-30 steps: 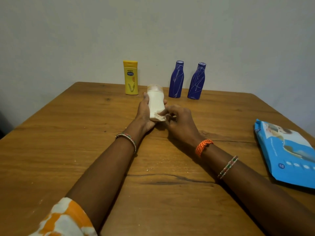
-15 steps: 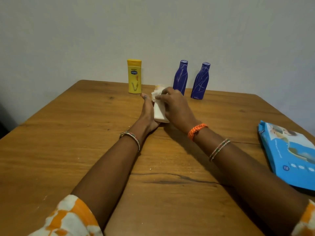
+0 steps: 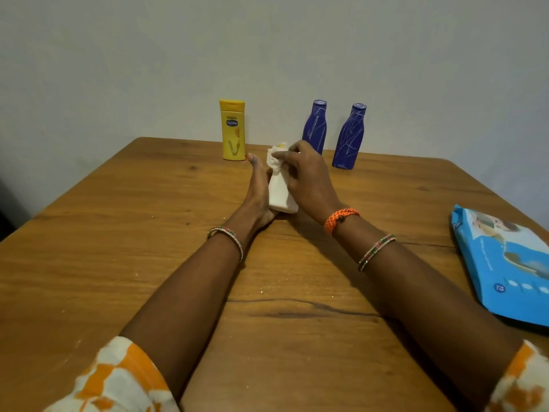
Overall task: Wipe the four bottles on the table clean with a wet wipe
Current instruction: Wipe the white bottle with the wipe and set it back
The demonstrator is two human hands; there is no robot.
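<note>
At frame centre on the tabletop (image 3: 118, 233), the left hand (image 3: 258, 191) grips the light, stiff, likely slippery white bottle (image 3: 280, 194) low, while the right hand (image 3: 306, 176) fingers pinch the soft wet wipe (image 3: 274, 162) against its top.

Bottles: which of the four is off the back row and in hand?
The white bottle, gripped by the left hand while the right hand rubs the wet wipe on its top. The yellow bottle and both blue bottles stand untouched.

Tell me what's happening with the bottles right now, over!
Left hand holds white bottle. Right hand rubs wet wipe near its top. Yellow bottle, two blue bottles waiting. Nothing blocking.
</note>
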